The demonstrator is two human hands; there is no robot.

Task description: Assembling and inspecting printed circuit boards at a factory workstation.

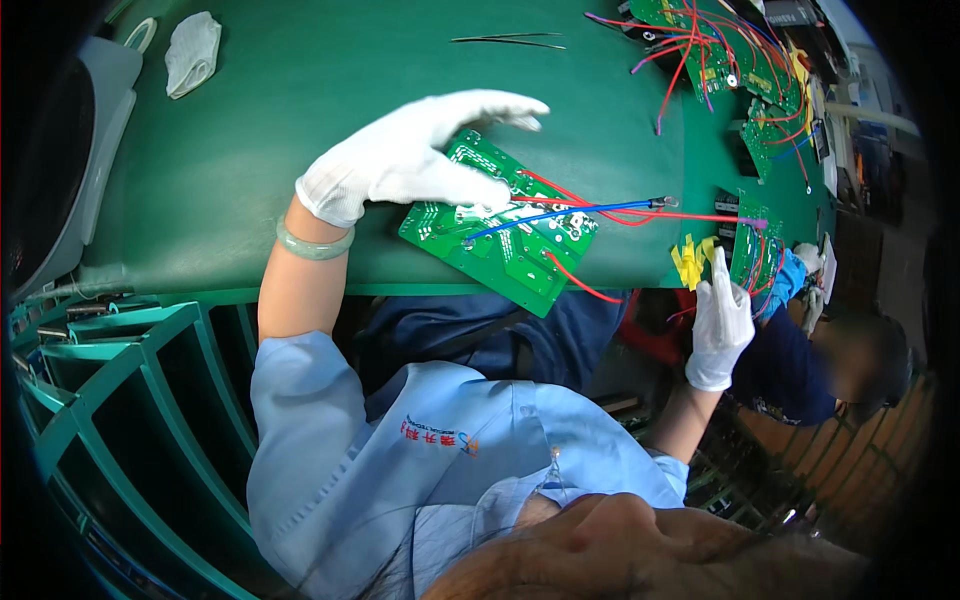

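Your left hand, loosely open, arches over the green circuit board mid-frame; your right hand, right of centre, points up beside yellow strips, its grip unclear.

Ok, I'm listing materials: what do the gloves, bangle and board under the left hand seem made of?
Gloves: matte, probably knit fabric, softly creased. Bangle: perhaps polished stone or glass, by its pale-green gloss. Board: likely coated laminate, glossy green with silvery solder.
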